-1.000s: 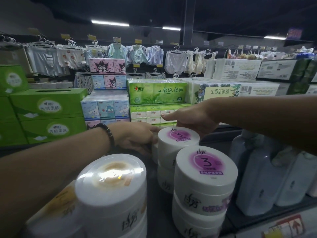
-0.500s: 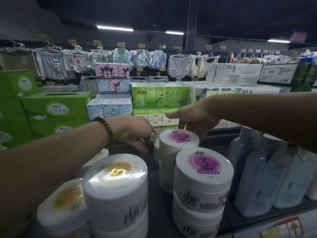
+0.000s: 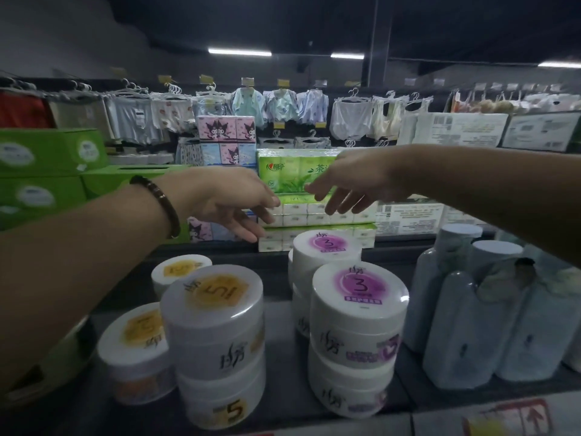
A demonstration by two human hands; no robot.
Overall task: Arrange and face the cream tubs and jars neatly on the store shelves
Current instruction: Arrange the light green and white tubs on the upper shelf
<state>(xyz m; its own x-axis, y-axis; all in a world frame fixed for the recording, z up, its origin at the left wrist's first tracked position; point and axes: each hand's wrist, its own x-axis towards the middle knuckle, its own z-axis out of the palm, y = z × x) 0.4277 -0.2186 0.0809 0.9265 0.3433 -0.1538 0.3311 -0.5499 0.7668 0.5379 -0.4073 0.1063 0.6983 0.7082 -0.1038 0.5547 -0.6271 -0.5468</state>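
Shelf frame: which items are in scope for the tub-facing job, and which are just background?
In scope: purple 3 tubs, two stacks; yellow 5 tubs, one stack plus two more; left hand and right hand, both open, holding nothing.
Background: white bottles beside the tubs; green tissue packs; green boxes; cartoon tissue packs; hanging clothes.

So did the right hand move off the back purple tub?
Yes. The right hand rose away from the back purple tub; it now hangs above it, touching nothing.
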